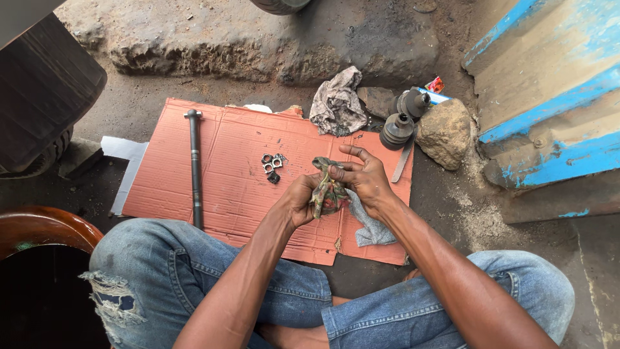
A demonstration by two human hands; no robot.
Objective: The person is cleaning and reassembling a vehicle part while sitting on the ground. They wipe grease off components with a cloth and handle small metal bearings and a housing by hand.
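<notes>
Denim knees (194,271) sit closest to the lens, legs crossed on the ground; I read both forearms running up to the work just above them. Left hand (298,201) is closed round a bundled, stained patterned rag (326,190); right hand (367,178) pinches the same rag from the other side, thumb and forefinger shut on it, remaining fingers splayed; whatever sits inside the bundle is hidden, I can't tell. Grey cloth (371,226) hangs under the right wrist onto the orange cardboard sheet (232,168).

My judgement on progress: wiping is mid-way; rag looks greasy and well used, crumpled tight, held over the cardboard's near-right part. Small metal nuts and rings (272,165) lie in a cluster just left of the hands, apart from them, seemingly set aside; long steel shaft (195,168) lies untouched along the left of the sheet. Farther out: a crumpled cloth (337,103), two black rubber boots (403,116) and a rock (445,129), all untouched, so those look left to do.
</notes>
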